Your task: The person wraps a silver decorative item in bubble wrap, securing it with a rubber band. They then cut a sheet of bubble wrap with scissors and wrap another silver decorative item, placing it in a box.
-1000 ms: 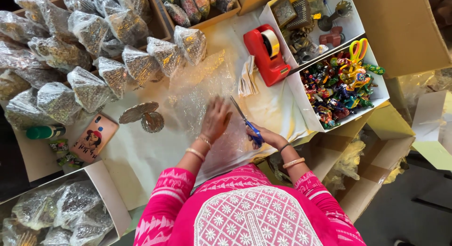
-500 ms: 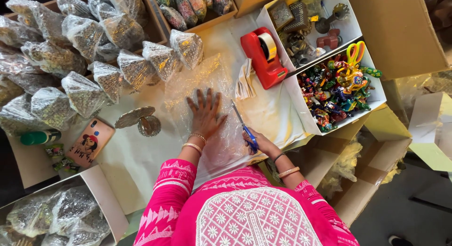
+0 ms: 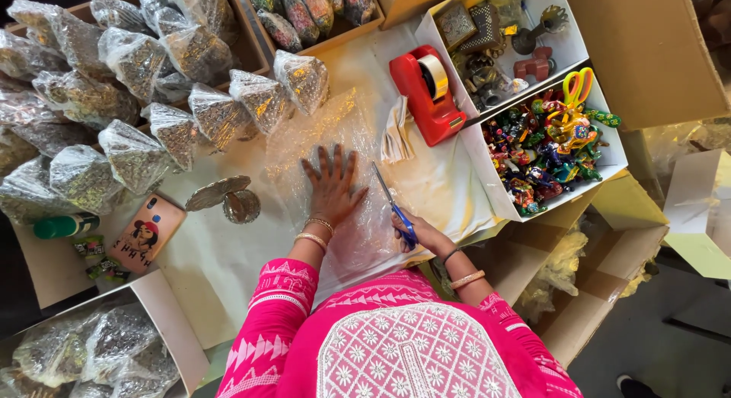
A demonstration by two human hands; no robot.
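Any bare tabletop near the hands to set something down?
One free patch: white cloth between the scissors, tape dispenser and box of colourful trinkets. Another: below the phone, left of the left hand. Crowded: wrapped bundles upper left.

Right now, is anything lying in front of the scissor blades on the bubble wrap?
Nothing visible does. The right hand holds the blue-handled scissors with the blades open over the bubble wrap. The left hand presses flat beside the blades, not across them. The tape dispenser sits farther off.
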